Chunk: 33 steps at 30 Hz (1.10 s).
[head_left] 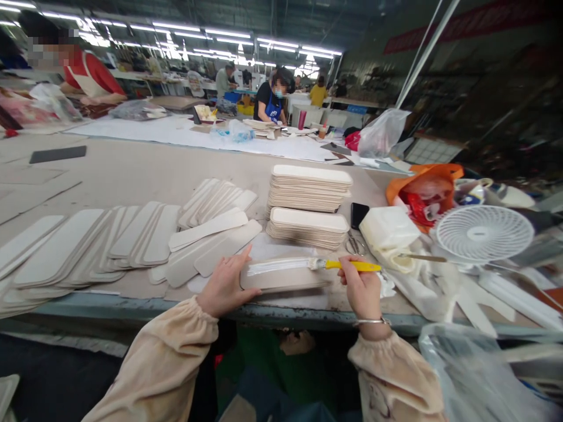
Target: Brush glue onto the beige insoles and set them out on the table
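Note:
Pinched in my right hand (361, 284) is a yellow-handled paintbrush (352, 265), its bristles touching the top of a beige rounded panel (285, 280). A wet white streak runs along the far half of that panel. My left hand (229, 280) rests at the panel's left end, thumb along the near edge and fingers spread at the far corner, steadying it. Behind the panel stand two neat stacks of similar pieces, the nearer stack (308, 227) and the farther stack (310, 186). To the left lie fanned-out loose panels (160, 234), several overlapping.
On the right are scissors (354, 244), a black phone (359, 215), a white plastic container (389, 228), a white fan (484, 232) and an orange bag (422, 187). The table edge (299, 316) runs close in front of me. Co-workers stand at far tables.

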### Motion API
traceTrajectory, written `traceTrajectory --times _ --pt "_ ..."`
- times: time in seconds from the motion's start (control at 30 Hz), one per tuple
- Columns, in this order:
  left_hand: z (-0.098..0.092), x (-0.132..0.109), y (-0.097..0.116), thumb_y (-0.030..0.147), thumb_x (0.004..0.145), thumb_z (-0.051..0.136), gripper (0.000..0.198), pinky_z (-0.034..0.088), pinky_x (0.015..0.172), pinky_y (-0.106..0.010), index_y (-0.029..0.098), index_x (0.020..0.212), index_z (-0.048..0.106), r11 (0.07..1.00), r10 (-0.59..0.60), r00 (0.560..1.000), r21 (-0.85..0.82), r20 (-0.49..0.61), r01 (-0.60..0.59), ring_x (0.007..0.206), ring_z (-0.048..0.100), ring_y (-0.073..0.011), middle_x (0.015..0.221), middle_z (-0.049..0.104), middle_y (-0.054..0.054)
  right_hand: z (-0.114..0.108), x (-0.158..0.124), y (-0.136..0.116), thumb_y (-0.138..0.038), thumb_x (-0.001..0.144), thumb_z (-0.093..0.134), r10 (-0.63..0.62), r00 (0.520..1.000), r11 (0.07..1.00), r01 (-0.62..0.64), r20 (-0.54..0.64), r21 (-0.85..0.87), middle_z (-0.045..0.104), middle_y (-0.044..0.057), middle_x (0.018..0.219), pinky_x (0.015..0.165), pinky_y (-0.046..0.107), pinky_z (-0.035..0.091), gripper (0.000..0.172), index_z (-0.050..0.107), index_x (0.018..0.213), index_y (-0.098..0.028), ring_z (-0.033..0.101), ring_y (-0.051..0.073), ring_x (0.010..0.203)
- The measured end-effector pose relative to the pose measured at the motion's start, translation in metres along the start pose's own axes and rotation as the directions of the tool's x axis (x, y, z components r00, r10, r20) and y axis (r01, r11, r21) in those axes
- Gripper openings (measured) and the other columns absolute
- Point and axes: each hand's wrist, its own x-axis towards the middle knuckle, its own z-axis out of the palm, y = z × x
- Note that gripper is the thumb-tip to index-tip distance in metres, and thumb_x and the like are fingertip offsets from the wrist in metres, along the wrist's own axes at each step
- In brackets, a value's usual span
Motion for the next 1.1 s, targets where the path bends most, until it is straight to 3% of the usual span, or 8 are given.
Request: traceTrajectory --times 0.23,0.37,0.43,0.53,0.6,0.7,0.87,1.1 --pt "-0.001 0.001 -0.002 0.05 0.073 0.073 0.104 0.038 0.106 -0.051 0.022 0.154 0.013 1.0 0.005 1.0 0.003 0.012 -0.005 0.12 0.054 -0.0322 0.132 0.058 -0.012 -0.019 0.005 0.009 -0.054 0.084 0.058 -0.016 0.994 0.991 0.002 -0.105 -0.13 0.062 0.002 0.06 0.057 0.03 0.044 0.038 0.067 0.088 -0.017 0.058 0.018 0.056" --pt "-0.006 -0.001 0.001 0.044 0.071 0.074 0.104 0.036 0.108 -0.051 0.022 0.154 0.014 1.0 0.014 0.999 -0.012 0.032 -0.013 0.123 0.052 -0.0324 0.135 0.057 -0.013 -0.01 -0.002 0.0 -0.051 0.081 0.064 -0.019 0.989 1.0 0.022 -0.146 0.017 0.06 0.0 0.059 0.054 0.027 0.042 0.035 0.065 0.089 -0.017 0.055 0.016 0.054" --pt "-0.008 -0.002 0.002 0.041 0.071 0.074 0.104 0.035 0.109 -0.051 0.022 0.153 0.013 0.999 0.029 0.999 -0.022 0.037 -0.028 0.125 0.051 -0.0318 0.135 0.056 -0.013 0.005 -0.009 -0.009 -0.049 0.081 0.066 0.002 0.998 0.975 0.013 -0.067 0.221 0.057 -0.002 0.058 0.05 0.025 0.041 0.032 0.063 0.086 -0.017 0.051 0.013 0.05" --pt "-0.01 -0.003 0.003 0.04 0.07 0.075 0.105 0.035 0.109 -0.052 0.02 0.153 0.013 0.999 0.033 0.998 -0.03 0.044 -0.032 0.124 0.051 -0.0313 0.134 0.056 -0.014 0.034 -0.026 -0.024 -0.047 0.083 0.067 0.001 0.986 0.895 -0.076 0.168 0.44 0.058 -0.002 0.06 0.048 0.023 0.041 0.031 0.059 0.086 -0.017 0.05 0.012 0.049" --pt "-0.01 -0.002 0.004 0.039 0.07 0.076 0.106 0.035 0.108 -0.052 0.02 0.153 0.013 0.999 0.03 0.999 -0.028 0.045 -0.029 0.123 0.052 -0.0317 0.133 0.057 -0.014 0.053 -0.038 -0.032 -0.047 0.084 0.067 -0.02 0.952 0.88 -0.129 0.306 0.457 0.059 -0.001 0.062 0.05 0.023 0.043 0.032 0.059 0.089 -0.017 0.053 0.012 0.051" --pt "-0.009 -0.001 0.003 0.038 0.068 0.077 0.109 0.036 0.107 -0.053 0.021 0.153 0.012 0.999 0.036 0.998 -0.026 0.047 -0.035 0.122 0.053 -0.0324 0.132 0.058 -0.014 0.076 -0.05 -0.04 -0.049 0.087 0.065 -0.059 0.908 0.892 -0.138 0.414 0.43 0.061 -0.001 0.064 0.053 0.023 0.045 0.032 0.059 0.091 -0.018 0.055 0.012 0.052" --pt "-0.009 0.0 0.002 0.039 0.067 0.077 0.111 0.037 0.106 -0.054 0.022 0.154 0.01 0.999 0.034 0.998 -0.043 0.056 -0.032 0.122 0.053 -0.0328 0.13 0.059 -0.013 0.089 -0.055 -0.041 -0.05 0.088 0.061 -0.064 0.868 0.918 -0.142 0.492 0.371 0.06 -0.002 0.063 0.053 0.023 0.045 0.031 0.059 0.089 -0.019 0.055 0.012 0.052" --pt "-0.009 0.0 0.002 0.038 0.069 0.075 0.106 0.039 0.105 -0.052 0.02 0.154 0.013 0.998 0.041 0.998 -0.05 0.054 -0.038 0.118 0.054 -0.0322 0.131 0.057 -0.013 0.06 -0.038 -0.032 -0.053 0.085 0.062 0.001 0.925 0.965 -0.1 0.379 0.243 0.06 -0.002 0.059 0.052 0.024 0.044 0.035 0.06 0.088 -0.019 0.054 0.013 0.049"
